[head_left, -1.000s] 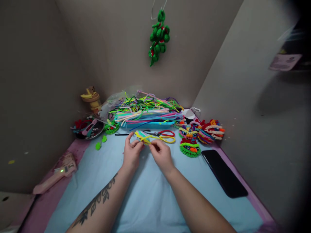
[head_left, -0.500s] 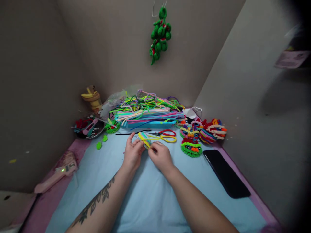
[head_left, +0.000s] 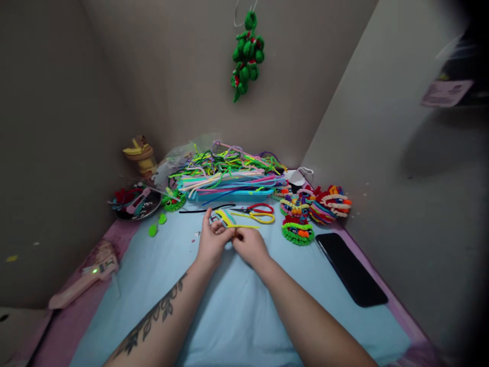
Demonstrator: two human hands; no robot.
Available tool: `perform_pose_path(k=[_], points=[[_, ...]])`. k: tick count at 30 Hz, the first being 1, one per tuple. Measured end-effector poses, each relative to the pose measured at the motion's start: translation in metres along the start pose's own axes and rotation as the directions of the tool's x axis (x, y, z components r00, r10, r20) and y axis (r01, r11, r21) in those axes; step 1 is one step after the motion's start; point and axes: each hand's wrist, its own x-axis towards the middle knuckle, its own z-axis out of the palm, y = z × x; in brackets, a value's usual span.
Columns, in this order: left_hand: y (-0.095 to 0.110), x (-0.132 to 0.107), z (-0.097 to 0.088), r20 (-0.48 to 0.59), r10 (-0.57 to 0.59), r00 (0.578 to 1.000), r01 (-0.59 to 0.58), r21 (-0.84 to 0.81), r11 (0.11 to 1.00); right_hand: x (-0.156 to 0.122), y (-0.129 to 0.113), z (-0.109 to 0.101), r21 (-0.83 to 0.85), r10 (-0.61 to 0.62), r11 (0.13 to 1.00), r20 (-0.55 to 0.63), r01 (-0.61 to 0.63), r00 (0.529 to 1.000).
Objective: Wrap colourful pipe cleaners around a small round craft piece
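Observation:
Both my hands meet at the middle of the light blue table mat. My left hand pinches a small woven pipe-cleaner piece of yellow, teal and white strands. My right hand is closed on a yellow pipe cleaner that runs out of that piece to the right. The knuckles of the two hands touch. Just beyond the fingers lie red-handled scissors and a yellow loop.
A heap of coloured pipe cleaners fills a blue tray at the back. Finished fuzzy figures sit right of it, a black phone nearer. A pink glue gun lies left, a dark dish beyond it. A green ornament hangs above.
My hands have drawn closer together until they touch, and the woven piece has turned so less of it shows. The view has shifted slightly.

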Motion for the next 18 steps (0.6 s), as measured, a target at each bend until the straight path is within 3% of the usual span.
perform_pose_path(k=[3, 5, 8, 10, 15, 18], points=[[0.000, 0.002, -0.002, -0.028, 0.052, 0.998, -0.051, 0.052, 0.997, 0.001, 0.003, 0.003, 0.044, 0.030, 0.999, -0.005, -0.030, 1.000], [0.003, 0.002, -0.002, -0.027, 0.087, 0.996, -0.085, 0.058, 0.995, 0.001, 0.002, 0.003, 0.194, 0.064, 0.979, -0.028, -0.057, 0.998], [0.008, 0.002, -0.002, -0.014, 0.120, 0.993, -0.118, 0.082, 0.990, 0.002, -0.004, -0.002, 0.566, 0.076, 0.824, -0.092, -0.011, 0.993], [0.008, 0.001, -0.001, 0.012, 0.114, 0.993, -0.115, 0.106, 0.988, 0.002, -0.008, -0.007, 0.700, 0.069, 0.713, -0.135, 0.046, 0.988], [-0.004, -0.001, 0.000, 0.144, 0.085, 0.986, -0.112, 0.186, 0.976, 0.003, -0.010, -0.019, 0.744, 0.149, 0.664, -0.226, 0.071, 0.963], [-0.012, -0.002, 0.000, 0.228, 0.077, 0.971, -0.141, 0.281, 0.949, 0.004, -0.009, -0.029, 0.752, 0.197, 0.641, -0.360, 0.158, 0.912]])
